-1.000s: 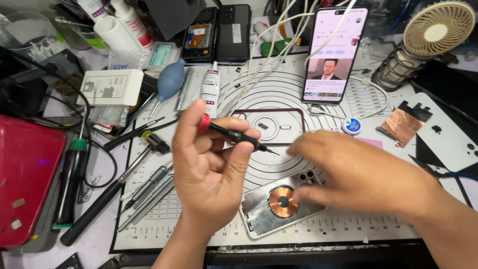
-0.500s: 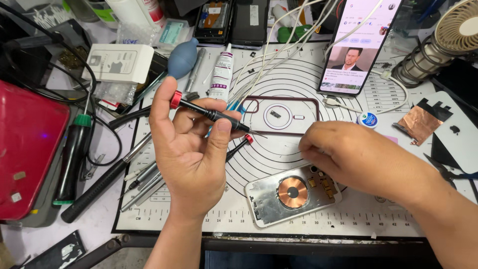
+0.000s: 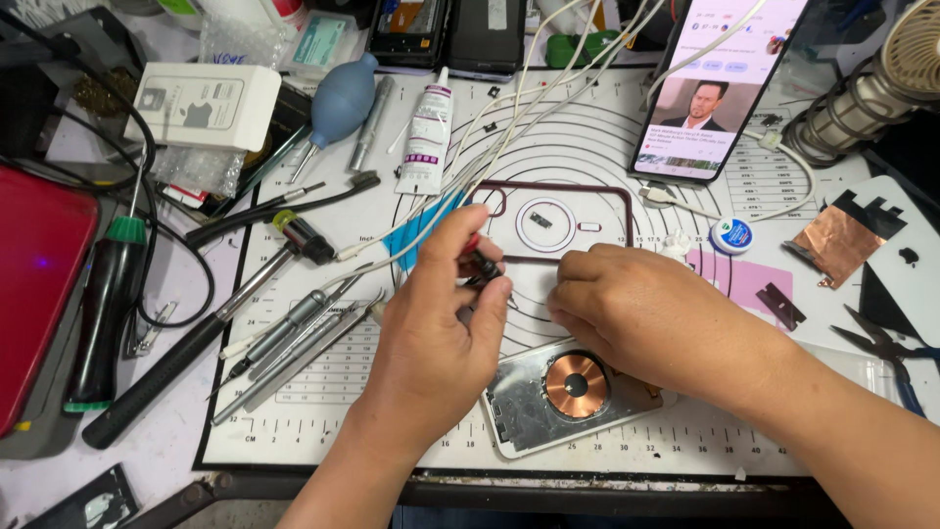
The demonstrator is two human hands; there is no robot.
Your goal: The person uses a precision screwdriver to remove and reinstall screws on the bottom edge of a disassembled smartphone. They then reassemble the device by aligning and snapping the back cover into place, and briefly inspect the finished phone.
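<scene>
While both hands crowd over the work mat (image 3: pixel 323 411), here is how it stands:

Landmark: the opened phone back housing (image 3: pixel 568 397) with its copper charging coil (image 3: pixel 578 385), lying at the mat's near edge.

Left hand: the left hand (image 3: pixel 436 328) sits just left of the housing, fingers curled and pressed together, thumb and forefinger pinching a small black precision screwdriver (image 3: pixel 482 264) with a red band.

Right hand: the right hand (image 3: pixel 651 313) rests palm down over the housing's far right corner, fingers bent and close together; whether the fingertips grip anything I cannot tell, as they are tucked under.

Screwdriver position: just beyond the housing's far left corner, above the clear phone case (image 3: pixel 563 223) with the dark red rim.

Axis: only a short stretch shows, so it is hard to be sure; its long axis seems to run from upper left to lower right, working end aimed down towards the housing.

Risk: I judge the tip could skid onto the coil and scratch it if the pinch loosens.

Risk two: the white cables (image 3: pixel 529 108) trailing beyond the housing could catch a wrist and drag the glue tube (image 3: pixel 426 132).
</scene>
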